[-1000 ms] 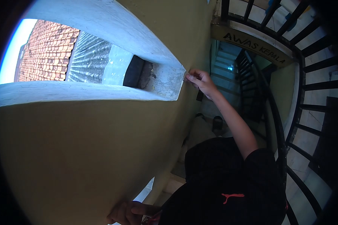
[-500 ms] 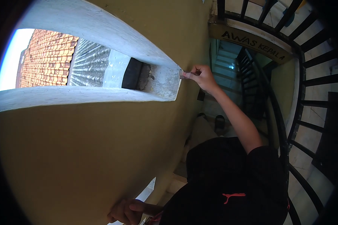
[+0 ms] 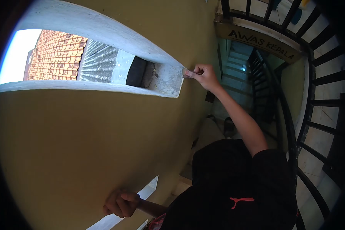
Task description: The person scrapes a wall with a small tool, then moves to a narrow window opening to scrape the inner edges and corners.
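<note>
My right hand reaches up to the narrow end of a white-edged wall opening. Its thumb and fingers pinch a small, thin brownish piece at the opening's edge; what the piece is cannot be made out. Low on the left, my left hand is curled into a loose fist by the yellow-brown wall, beside a second, lower white-edged opening. Nothing shows between its fingers.
Stairs descend ahead, with a black railing curving along the right. A beam lettered "AWAS KEPALA" crosses above the stairs. Through the upper opening show orange roof tiles and grey corrugated roofing.
My left hand has moved up and slightly left, showing more of the lower opening. My right hand stays pinched at the upper opening's edge. The view has shifted slightly.
</note>
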Tool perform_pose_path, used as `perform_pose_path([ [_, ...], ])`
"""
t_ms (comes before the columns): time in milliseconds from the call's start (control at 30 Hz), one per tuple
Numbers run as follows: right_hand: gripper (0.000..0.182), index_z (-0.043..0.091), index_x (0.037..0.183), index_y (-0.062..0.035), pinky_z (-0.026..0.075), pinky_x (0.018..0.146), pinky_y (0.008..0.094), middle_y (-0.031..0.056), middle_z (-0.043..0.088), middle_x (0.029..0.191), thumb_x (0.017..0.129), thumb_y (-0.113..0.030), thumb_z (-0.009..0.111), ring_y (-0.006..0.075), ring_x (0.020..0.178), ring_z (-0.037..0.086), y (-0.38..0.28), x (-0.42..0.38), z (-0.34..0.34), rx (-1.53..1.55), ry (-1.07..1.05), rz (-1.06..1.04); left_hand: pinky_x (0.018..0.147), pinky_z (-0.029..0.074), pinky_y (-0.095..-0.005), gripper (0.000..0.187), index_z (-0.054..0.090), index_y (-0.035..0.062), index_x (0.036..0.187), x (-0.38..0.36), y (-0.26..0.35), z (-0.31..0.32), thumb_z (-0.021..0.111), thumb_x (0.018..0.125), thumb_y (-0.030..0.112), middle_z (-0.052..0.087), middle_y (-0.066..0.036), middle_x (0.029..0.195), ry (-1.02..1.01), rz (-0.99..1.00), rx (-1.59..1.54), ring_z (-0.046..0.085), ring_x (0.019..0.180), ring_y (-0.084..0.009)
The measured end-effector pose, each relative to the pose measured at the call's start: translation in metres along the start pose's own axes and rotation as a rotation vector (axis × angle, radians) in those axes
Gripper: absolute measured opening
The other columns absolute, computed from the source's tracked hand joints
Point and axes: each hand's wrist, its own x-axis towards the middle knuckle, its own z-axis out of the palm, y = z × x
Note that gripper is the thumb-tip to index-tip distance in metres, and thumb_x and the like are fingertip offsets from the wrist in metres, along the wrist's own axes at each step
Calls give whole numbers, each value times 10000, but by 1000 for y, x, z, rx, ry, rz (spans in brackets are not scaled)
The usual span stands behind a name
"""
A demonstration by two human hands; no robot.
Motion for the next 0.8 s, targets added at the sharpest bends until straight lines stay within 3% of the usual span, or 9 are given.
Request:
perform_pose_path([
  [100, 453, 482, 571, -70, 283, 495, 255, -67, 438, 557, 820, -208, 835, 37, 558, 354, -15, -18, 8, -195, -287, -8, 699, 346, -338, 257, 522, 76, 520, 2, -2, 2, 512, 768, 145, 599, -37, 622, 1, 11, -1, 451, 587, -202],
  [233, 464, 505, 580, -22, 344, 497, 282, 8, 486, 519, 795, -260, 841, 75, 523, 405, -19, 0, 5, -243, 45, -3, 708, 380, -343, 286, 566, 62, 543, 1, 0, -2, 524, 815, 142, 635, -44, 652, -33, 13, 10, 494, 613, -199],
  [333, 454, 528, 578, -21, 354, 490, 277, 13, 497, 512, 799, -267, 839, 79, 507, 409, -16, -17, 16, -305, -166, -44, 710, 396, -345, 291, 587, 58, 558, 2, -2, -3, 527, 831, 138, 653, -47, 673, -22, 16, 54, 510, 630, -200],
  [433, 475, 508, 560, -32, 347, 482, 280, 10, 481, 502, 800, -275, 839, 81, 499, 406, -24, -5, 7, -308, -63, -38, 701, 399, -350, 282, 592, 60, 566, -1, -3, -7, 525, 829, 139, 657, -45, 682, -51, 5, 42, 507, 631, -203],
  [467, 492, 491, 545, -41, 345, 482, 287, 6, 470, 498, 801, -279, 838, 81, 499, 404, -17, 2, 8, -209, 86, -9, 696, 400, -352, 279, 593, 62, 569, -2, -3, -5, 524, 828, 139, 658, -44, 685, -56, -3, 42, 507, 632, -204],
  [600, 499, 499, 536, -39, 358, 483, 283, 3, 466, 493, 789, -290, 848, 77, 499, 415, -18, -23, 23, -315, -132, -21, 685, 389, -349, 273, 587, 74, 562, 1, -2, -1, 521, 819, 143, 642, -35, 676, -8, 9, 56, 486, 636, -205],
  [700, 541, 441, 527, -45, 341, 476, 289, -4, 445, 492, 803, -290, 837, 75, 500, 400, -19, -18, 17, -247, -120, -27, 665, 361, -329, 254, 578, 90, 549, 1, 1, -1, 520, 790, 144, 604, -12, 639, -10, -6, 43, 444, 662, -206],
  [733, 552, 432, 529, -46, 345, 479, 290, -3, 451, 496, 802, -303, 837, 75, 502, 401, -26, -15, 21, -208, 52, 18, 661, 364, -330, 250, 580, 90, 550, 1, 2, 0, 520, 787, 143, 605, -12, 643, -9, -15, 47, 444, 668, -209],
  [800, 535, 460, 536, -46, 358, 481, 284, -1, 461, 494, 792, -312, 846, 75, 496, 409, -14, -20, 34, -222, 146, 76, 654, 367, -331, 246, 583, 89, 552, 2, 0, -2, 521, 784, 143, 607, -14, 651, 0, -19, 68, 446, 679, -213],
])
